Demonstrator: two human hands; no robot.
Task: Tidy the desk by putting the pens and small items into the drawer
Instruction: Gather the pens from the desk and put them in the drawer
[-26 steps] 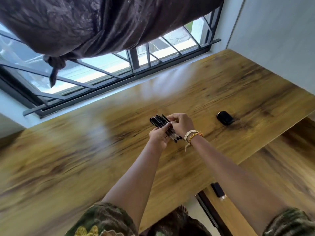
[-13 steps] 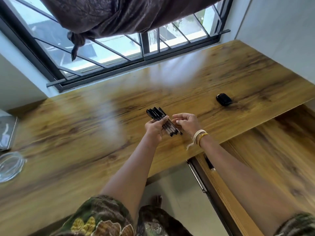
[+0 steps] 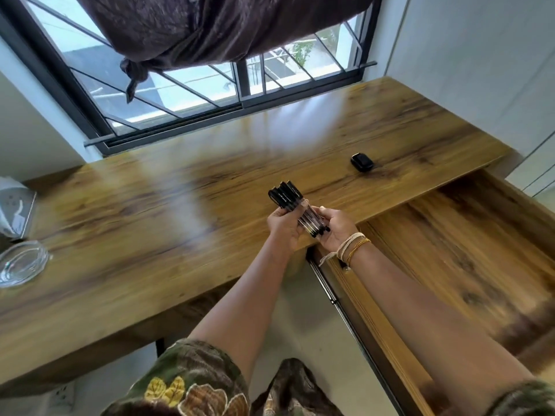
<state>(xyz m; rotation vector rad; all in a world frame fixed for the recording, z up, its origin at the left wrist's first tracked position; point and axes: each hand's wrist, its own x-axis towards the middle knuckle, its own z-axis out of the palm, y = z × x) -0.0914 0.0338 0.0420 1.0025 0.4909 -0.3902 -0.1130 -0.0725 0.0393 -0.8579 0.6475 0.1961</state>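
Wooden tabletop [image 3: 180, 211] is filling most of the view under the window, and the open drawer [image 3: 468, 253] is sticking out below its near edge on the person's right, bare wood bottom showing where it is visible. A glass dish [image 3: 21, 262] is sitting at the far left edge, well apart from the hands. A small black case [image 3: 362, 162] is lying on the tabletop to the right, near the edge above the drawer, not yet put away. Both hands are meeting over the tabletop's near edge, right at the drawer's left corner. Left hand [image 3: 283, 226] is curling its grip around the middle of the pens [image 3: 297, 208], a black bundle; right hand [image 3: 336, 228] is cupping the bundle's lower end, fingers partly closed on it, so both are holding the same bundle. Long axis is running from the far-left end with the caps up to the near-right end, pointing down toward the drawer. Drawer is lying right of and below the grip, just beside the right hand, so the right hand is the nearer one for the drop. Judging it as mid-carry: pens gathered, not yet in the drawer. Next move likely needs a short shift right and down, bundle kept roughly along the drawer's length so it is lying flat.
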